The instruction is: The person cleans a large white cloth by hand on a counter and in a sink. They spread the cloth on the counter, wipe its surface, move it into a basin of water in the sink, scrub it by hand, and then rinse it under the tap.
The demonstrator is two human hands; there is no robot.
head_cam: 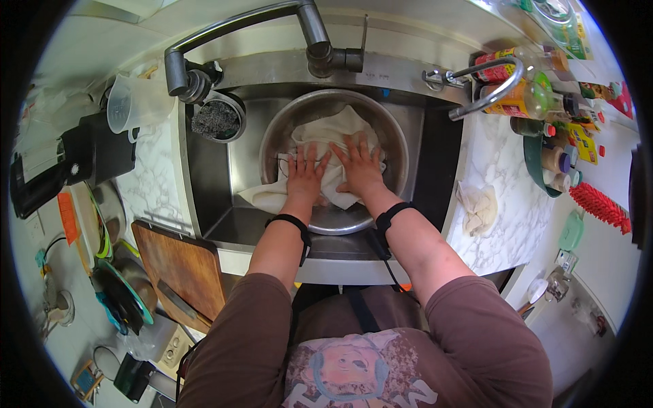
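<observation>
A round stainless-steel basin (398, 194) stands in the sink (240, 183). Inside it lies a bunched white cloth (331, 125), one part of which hangs over the basin's left rim. My left hand (305, 176) rests on the cloth, palm down with the fingers apart. Beside it, my right hand (363, 168) presses flat on the same cloth, its fingers spread as well. Neither hand is closed around the fabric. Whether there is water in the basin, I cannot tell.
A jointed faucet (319, 48) reaches over the sink's back left, above a strainer cup of steel wool (217, 120). At the back right stands a smaller curved tap (497, 84) near bottles (515, 99). A crumpled cloth (478, 208) lies right; a wooden cutting board (178, 270) stands left with a knife.
</observation>
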